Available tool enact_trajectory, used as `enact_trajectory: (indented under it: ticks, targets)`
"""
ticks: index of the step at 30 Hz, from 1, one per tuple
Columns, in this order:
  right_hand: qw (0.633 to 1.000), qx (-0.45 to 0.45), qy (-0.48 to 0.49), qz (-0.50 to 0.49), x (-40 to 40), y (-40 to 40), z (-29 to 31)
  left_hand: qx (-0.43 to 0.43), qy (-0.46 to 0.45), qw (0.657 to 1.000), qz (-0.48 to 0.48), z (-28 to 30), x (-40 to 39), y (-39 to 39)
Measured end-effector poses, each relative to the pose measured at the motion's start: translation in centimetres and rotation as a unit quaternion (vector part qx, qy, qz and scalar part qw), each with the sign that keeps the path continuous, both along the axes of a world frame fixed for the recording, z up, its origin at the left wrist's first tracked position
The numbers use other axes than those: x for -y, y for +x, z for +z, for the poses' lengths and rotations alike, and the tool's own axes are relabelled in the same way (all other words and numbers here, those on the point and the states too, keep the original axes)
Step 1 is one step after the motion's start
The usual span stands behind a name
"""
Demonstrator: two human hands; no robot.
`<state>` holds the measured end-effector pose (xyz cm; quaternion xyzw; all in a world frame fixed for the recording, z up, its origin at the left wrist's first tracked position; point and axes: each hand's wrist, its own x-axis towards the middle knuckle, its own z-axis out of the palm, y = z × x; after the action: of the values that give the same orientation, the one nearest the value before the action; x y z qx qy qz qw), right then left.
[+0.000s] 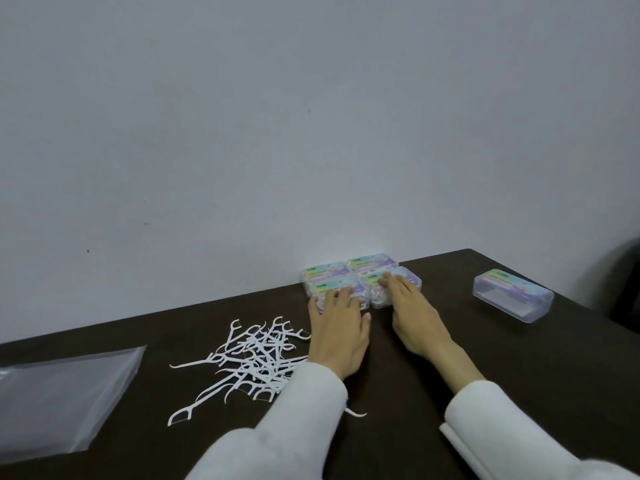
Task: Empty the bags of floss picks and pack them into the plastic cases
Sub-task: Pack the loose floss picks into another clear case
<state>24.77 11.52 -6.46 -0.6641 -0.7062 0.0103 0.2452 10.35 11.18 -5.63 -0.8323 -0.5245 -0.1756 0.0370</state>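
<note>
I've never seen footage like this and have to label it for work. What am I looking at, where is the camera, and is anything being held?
There is no machine here: a person in white sleeves works with bare hands. The single picture comes from a wide-angle camera worn on the person's head, looking forward and down, so the arms reach in from the bottom edge.

On the dark table lie a loose pile of white floss picks, a flat clear plastic bag at the left, four plastic cases grouped against the wall, and one separate case at the right.

The left hand and right hand each rest straight fingers on one of the two nearer grouped cases. Nothing is gripped or lifted; they seem to be pressing or pushing the cases.
</note>
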Motion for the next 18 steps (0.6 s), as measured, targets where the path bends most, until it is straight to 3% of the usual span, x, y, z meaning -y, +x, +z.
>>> enact_trajectory:
  ticks: [8,13,18]
  targets:
    - [0.999,0.031,-0.010,0.033,-0.6,0.6,0.0,0.006,-0.009,1.000,0.016,1.0,-0.3,0.5]
    - [0.998,0.039,0.053,0.013,0.1,1.0,-0.1,0.035,-0.018,0.999,0.001,1.5,0.0,1.1]
    - [0.993,0.014,0.117,-0.032,2.1,3.4,-0.1,0.156,-0.087,0.982,-0.066,2.0,1.3,3.7]
